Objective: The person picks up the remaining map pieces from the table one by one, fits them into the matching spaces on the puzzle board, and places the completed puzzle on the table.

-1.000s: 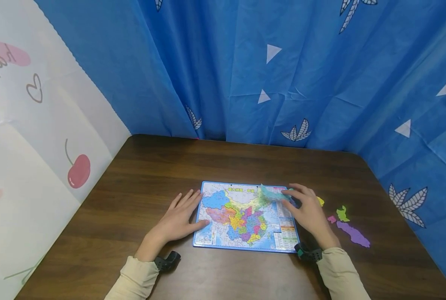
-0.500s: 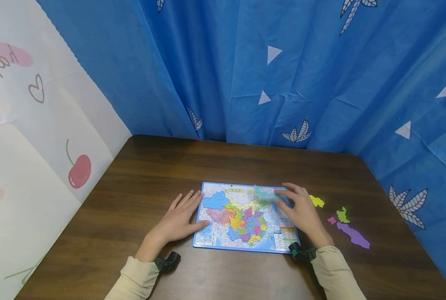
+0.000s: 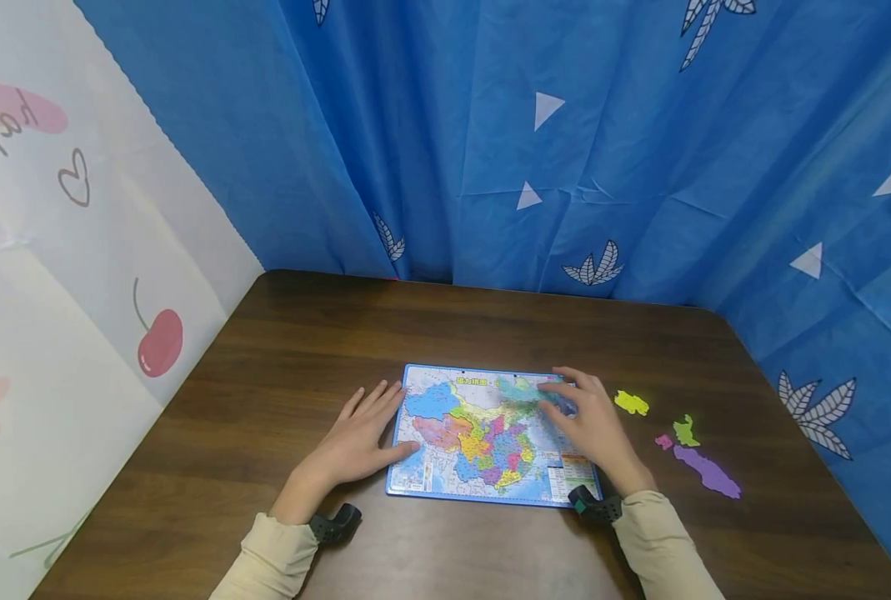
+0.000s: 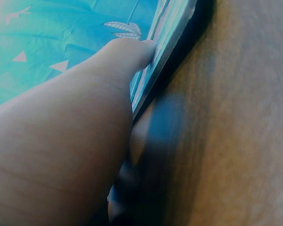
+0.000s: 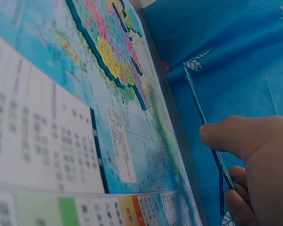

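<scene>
Pinching teal piece (image 3: pixel 518 388) over map board (image 3: pixel 448 486): right fingers (image 3: pixel 563 390) | left fingers (image 3: pixel 371 403): spread apart, thumb (image 3: pixel 400 452) on board

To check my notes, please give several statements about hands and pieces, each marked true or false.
1. The left hand rests at the map board's left edge. True.
2. The yellow piece and pink piece lie on the table. True.
3. The left hand holds the pink piece. False: that piece lies beside the purple piece.
4. The right hand holds a teal piece. True.
5. The board lies right of the yellow piece. False: it lies left.
</scene>
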`<act>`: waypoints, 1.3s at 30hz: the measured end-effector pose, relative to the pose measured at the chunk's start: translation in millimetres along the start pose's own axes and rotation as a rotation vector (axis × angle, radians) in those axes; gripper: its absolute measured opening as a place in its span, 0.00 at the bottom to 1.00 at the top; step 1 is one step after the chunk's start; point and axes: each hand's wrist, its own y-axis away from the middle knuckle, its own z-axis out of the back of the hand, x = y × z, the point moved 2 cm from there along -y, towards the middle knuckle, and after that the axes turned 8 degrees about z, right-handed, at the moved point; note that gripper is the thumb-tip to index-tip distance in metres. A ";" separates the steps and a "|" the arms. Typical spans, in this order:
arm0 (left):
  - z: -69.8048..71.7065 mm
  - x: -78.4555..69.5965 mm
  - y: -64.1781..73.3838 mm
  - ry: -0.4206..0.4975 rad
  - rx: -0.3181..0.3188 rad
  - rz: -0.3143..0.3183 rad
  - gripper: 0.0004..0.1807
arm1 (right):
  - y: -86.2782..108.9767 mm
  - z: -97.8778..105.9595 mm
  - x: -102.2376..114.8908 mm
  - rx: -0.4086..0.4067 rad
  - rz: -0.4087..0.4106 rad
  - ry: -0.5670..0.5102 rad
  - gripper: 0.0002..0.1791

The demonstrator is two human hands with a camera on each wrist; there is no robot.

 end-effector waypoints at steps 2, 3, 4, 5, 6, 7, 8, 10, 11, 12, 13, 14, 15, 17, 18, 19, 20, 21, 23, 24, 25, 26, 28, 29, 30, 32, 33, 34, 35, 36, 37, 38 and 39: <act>0.1 -0.1 0.1 0.002 0.000 0.000 0.51 | -0.2 -1.2 0.8 0.006 -0.004 -0.006 0.17; 0.0 -0.1 0.1 0.003 0.001 0.001 0.51 | -0.3 -1.8 1.2 0.010 -0.007 -0.009 0.17; -0.1 -0.1 0.0 0.003 0.001 0.001 0.51 | -0.4 -2.4 1.7 0.014 -0.010 -0.011 0.17; -0.1 0.0 0.0 0.004 0.002 0.001 0.51 | -0.5 -2.9 2.0 0.017 -0.012 -0.013 0.17; -0.2 0.1 -0.1 0.005 0.002 0.002 0.51 | -0.7 -3.5 2.4 0.021 -0.013 -0.015 0.17; -0.2 0.2 -0.2 0.004 0.002 0.002 0.51 | -1.1 -4.1 2.9 0.023 -0.012 -0.015 0.17; -0.2 0.2 -0.3 0.002 0.002 0.002 0.51 | -1.4 -4.6 3.2 0.025 -0.011 -0.017 0.17; -0.2 0.3 -0.5 -0.008 0.002 -0.001 0.51 | -1.8 -5.8 3.4 0.026 -0.006 -0.021 0.16; -0.2 0.3 -0.7 -0.012 0.002 -0.003 0.51 | -2.0 -6.3 3.5 0.026 -0.002 -0.024 0.16; -0.3 0.4 -0.8 -0.017 0.001 -0.006 0.51 | -2.1 -6.9 3.7 0.026 0.003 -0.027 0.16; -0.4 0.5 -0.9 -0.020 0.001 -0.007 0.51 | -2.1 -7.6 3.6 0.024 0.008 -0.029 0.16; -0.5 0.5 -1.1 -0.023 0.001 -0.008 0.51 | -2.2 -8.3 3.7 0.023 0.014 -0.030 0.16; -0.7 0.7 -1.2 -0.025 0.001 -0.009 0.51 | -2.2 -9.1 3.9 0.021 0.021 -0.032 0.16; -0.9 0.9 -1.3 -0.021 0.002 -0.008 0.51 | -2.6 -10.6 4.5 0.018 0.035 -0.037 0.15; -0.9 1.0 -1.3 -0.019 0.002 -0.007 0.51 | -2.9 -11.4 4.7 0.016 0.043 -0.039 0.15; -0.9 0.9 -1.3 -0.017 0.002 -0.007 0.51 | -3.2 -12.1 5.1 0.015 0.050 -0.042 0.15; -1.0 0.9 -1.2 -0.017 0.002 -0.007 0.51 | -3.5 -12.8 5.6 0.015 0.055 -0.044 0.15; -1.0 0.9 -1.2 -0.016 0.002 -0.006 0.51 | -3.5 -13.3 6.0 0.016 0.059 -0.046 0.15; -1.0 0.8 -1.1 -0.015 0.001 -0.006 0.51 | -3.5 -14.1 7.3 0.023 0.059 -0.047 0.15; -1.1 0.8 -1.1 -0.015 0.001 -0.005 0.51 | -3.6 -14.6 7.9 0.026 0.060 -0.047 0.15; -1.2 0.9 -1.1 -0.017 0.001 -0.005 0.51 | -3.7 -15.0 8.6 0.031 0.058 -0.048 0.15; -1.3 1.0 -1.1 -0.018 0.001 -0.004 0.51 | -3.8 -15.4 9.2 0.035 0.055 -0.049 0.15; -1.3 1.0 -1.1 -0.019 0.002 -0.005 0.52 | -4.0 -16.2 10.5 0.044 0.052 -0.051 0.15; -1.1 0.9 -1.0 -0.019 0.002 -0.005 0.52 | -4.3 -16.8 10.8 0.049 0.050 -0.053 0.15; -0.9 0.8 -1.0 -0.020 0.003 -0.004 0.52 | -4.5 -17.4 11.4 0.053 0.048 -0.054 0.15; -0.5 0.4 -0.7 -0.019 0.003 -0.002 0.52 | -4.9 -18.4 12.3 0.062 0.042 -0.054 0.15; -0.3 0.3 -0.6 -0.019 0.003 -0.001 0.51 | -5.2 -19.0 12.9 0.068 0.041 -0.052 0.15; -0.3 0.1 -0.6 -0.020 0.003 0.000 0.51 | -5.5 -19.8 13.2 0.073 0.040 -0.051 0.15; -0.3 0.1 -0.6 -0.021 0.004 0.002 0.51 | -5.8 -20.5 13.7 0.078 0.036 -0.050 0.15; -0.5 0.1 -0.6 -0.021 0.005 0.003 0.51 | -6.1 -21.4 14.1 0.083 0.035 -0.048 0.15; -0.6 0.2 -0.7 -0.021 0.004 0.004 0.51 | -6.5 -22.2 14.4 0.083 0.039 -0.048 0.15; -0.7 0.2 -0.7 -0.021 0.005 0.004 0.51 | -6.8 -23.1 14.8 0.086 0.040 -0.047 0.15; -0.8 0.3 -0.8 -0.021 0.004 0.004 0.51 | -7.0 -23.8 15.2 0.089 0.042 -0.046 0.16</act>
